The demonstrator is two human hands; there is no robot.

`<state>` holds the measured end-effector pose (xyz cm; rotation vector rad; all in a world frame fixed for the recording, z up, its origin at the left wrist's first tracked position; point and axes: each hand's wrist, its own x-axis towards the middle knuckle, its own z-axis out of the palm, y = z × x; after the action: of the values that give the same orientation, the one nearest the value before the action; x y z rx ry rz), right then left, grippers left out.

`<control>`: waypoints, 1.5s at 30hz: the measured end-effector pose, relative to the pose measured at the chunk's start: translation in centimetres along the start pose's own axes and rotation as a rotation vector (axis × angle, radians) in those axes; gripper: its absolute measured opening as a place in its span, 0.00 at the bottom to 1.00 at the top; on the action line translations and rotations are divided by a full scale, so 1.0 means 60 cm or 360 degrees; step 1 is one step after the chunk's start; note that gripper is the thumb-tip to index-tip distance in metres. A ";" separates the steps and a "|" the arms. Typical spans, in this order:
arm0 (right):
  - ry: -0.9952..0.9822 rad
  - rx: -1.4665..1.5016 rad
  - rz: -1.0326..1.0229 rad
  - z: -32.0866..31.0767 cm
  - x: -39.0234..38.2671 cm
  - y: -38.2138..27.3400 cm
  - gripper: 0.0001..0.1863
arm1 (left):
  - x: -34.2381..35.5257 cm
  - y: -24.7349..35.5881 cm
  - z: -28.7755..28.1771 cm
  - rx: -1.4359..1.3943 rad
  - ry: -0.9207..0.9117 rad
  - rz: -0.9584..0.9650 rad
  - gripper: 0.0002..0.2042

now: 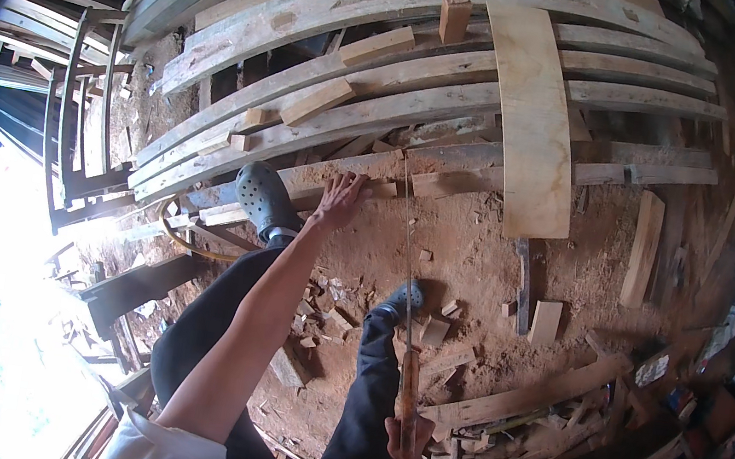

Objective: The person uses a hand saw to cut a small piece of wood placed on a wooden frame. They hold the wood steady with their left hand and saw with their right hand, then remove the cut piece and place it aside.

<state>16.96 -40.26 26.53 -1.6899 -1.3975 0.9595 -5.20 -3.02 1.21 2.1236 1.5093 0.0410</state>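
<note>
A handsaw [408, 258] with a long thin blade and a wooden handle runs upward from the lower middle. My right hand [408, 435] is closed round its handle. The blade's far end lies across a narrow wooden plank [462, 183] resting along the timbers. Left of the blade, my left hand [340, 200] lies on the same plank, fingers spread over its surface. Beside that hand, my foot in a grey clog [262, 197] rests on the wood. A second clog [401, 297] stands on the ground near the blade. The depth of any cut cannot be made out.
Long rough beams [422, 97] stretch across the far side. A pale plywood board [530, 121] lies over them, near a small upright block [454, 18]. Offcuts [434, 331] litter the dirt floor. A loose plank [642, 250] lies at right, and more timber [540, 396] at lower right.
</note>
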 end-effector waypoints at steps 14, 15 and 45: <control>-0.0048 -0.0049 -0.0089 0.010 0.008 0.025 0.19 | -0.009 0.023 0.033 0.0126 -0.0094 -0.0307 0.28; -0.0060 -0.0062 -0.0075 0.009 0.010 0.023 0.18 | -0.009 0.023 0.033 0.0130 -0.0096 -0.0314 0.28; 0.0133 -0.0212 0.0023 0.047 0.066 0.011 0.17 | -0.029 0.061 0.018 0.0300 0.0190 -0.0186 0.26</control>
<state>15.29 -36.24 24.27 -1.8190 -1.4224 0.8095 -2.34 -5.87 2.33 2.2076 1.7670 -0.0175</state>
